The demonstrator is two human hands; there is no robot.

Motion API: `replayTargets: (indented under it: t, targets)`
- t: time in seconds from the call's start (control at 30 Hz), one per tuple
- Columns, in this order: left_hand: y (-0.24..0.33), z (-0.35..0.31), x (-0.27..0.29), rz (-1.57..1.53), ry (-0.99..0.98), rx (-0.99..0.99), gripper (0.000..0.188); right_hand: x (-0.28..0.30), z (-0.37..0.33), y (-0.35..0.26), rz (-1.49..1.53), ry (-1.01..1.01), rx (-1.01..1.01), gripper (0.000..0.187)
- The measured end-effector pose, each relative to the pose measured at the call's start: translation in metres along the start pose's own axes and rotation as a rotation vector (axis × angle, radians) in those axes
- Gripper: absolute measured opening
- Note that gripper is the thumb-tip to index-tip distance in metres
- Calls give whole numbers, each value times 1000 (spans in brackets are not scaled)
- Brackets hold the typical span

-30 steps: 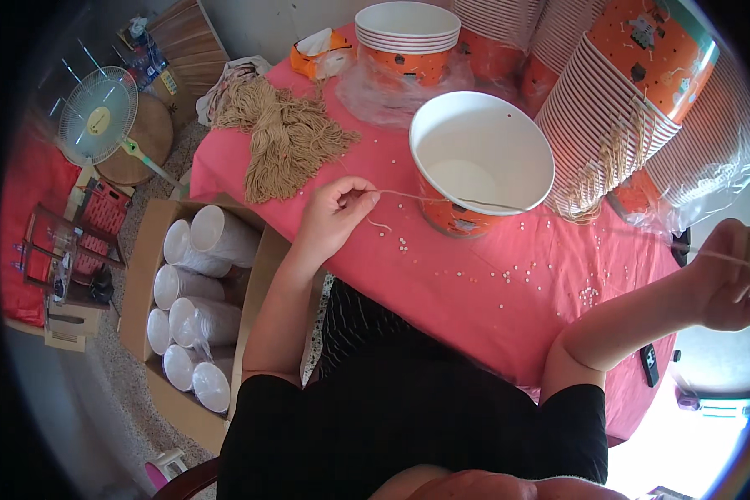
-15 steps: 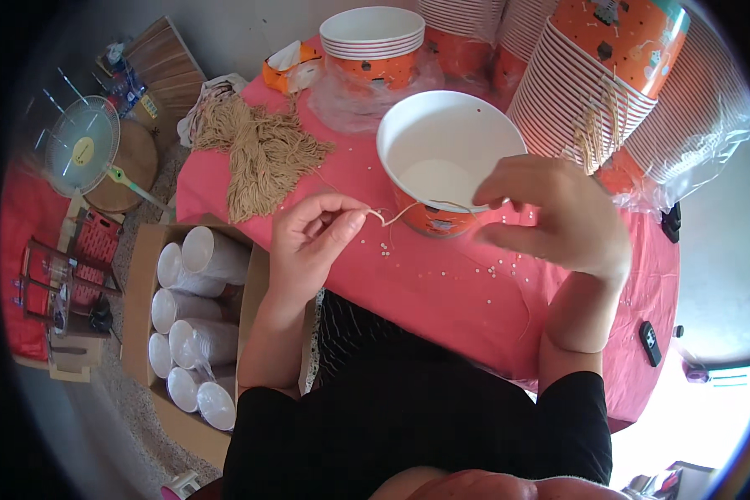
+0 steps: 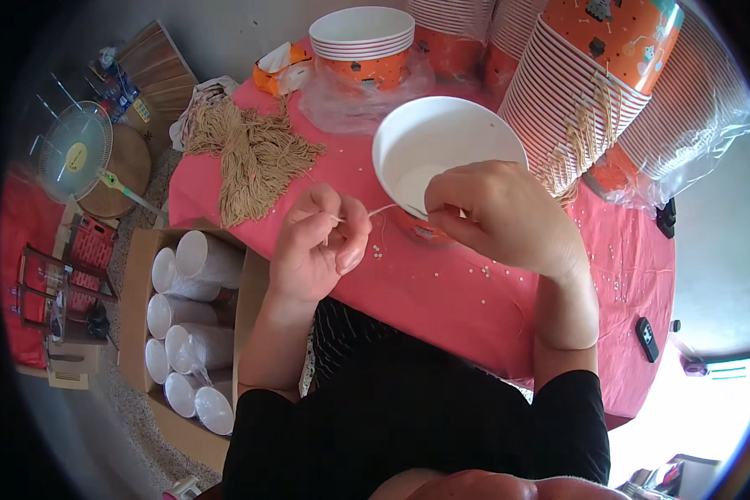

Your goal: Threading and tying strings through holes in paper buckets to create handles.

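We see a tan cord [image 3: 382, 208] spanning the gap between two pinched grips: the left hand [image 3: 315, 250] closes thumb and finger on one part, while the right hand [image 3: 508, 217] appears clamped on another at the near rim of the bucket [image 3: 404, 142], presumably to keep the span controlled. The bucket stands upright just beyond the right-hand grip, probably so that its rim lies within easy reach. Beyond the left grip rests a heap of cords [image 3: 258, 158], likely kept handy; beyond the right, a nested stack [image 3: 558, 92] carries hanging strands. Beneath both, we note a pink tablecloth [image 3: 392, 292] dotted with small white bits [image 3: 485, 270]. Left of the grips, a cardboard box [image 3: 252, 292] holds wrapped white cups [image 3: 193, 346]; farther out stands a fan [image 3: 75, 158].
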State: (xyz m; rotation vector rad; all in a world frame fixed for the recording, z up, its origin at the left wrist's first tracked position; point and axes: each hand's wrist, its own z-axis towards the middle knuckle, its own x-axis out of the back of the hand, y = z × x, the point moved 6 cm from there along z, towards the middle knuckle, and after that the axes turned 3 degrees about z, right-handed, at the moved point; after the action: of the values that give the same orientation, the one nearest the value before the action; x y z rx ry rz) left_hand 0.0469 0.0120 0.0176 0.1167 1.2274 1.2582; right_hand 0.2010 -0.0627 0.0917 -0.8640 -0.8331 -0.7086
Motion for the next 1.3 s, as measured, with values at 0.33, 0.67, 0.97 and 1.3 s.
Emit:
replayTargets:
  t: [0.33, 0.67, 0.97, 1.3]
  targets:
    - [-9, 5, 18, 330, 178, -16, 25, 9, 5, 13, 311, 128, -83, 11]
    - [-2, 19, 5, 694, 250, -159, 20, 20, 3, 6, 375, 168, 14, 17]
    - [-10, 25, -22, 909, 194, -56, 16, 12, 10, 0, 442, 225, 134, 21]
    - [-11, 29, 6, 217, 223, 175, 10, 2, 17, 28, 242, 250, 65, 24]
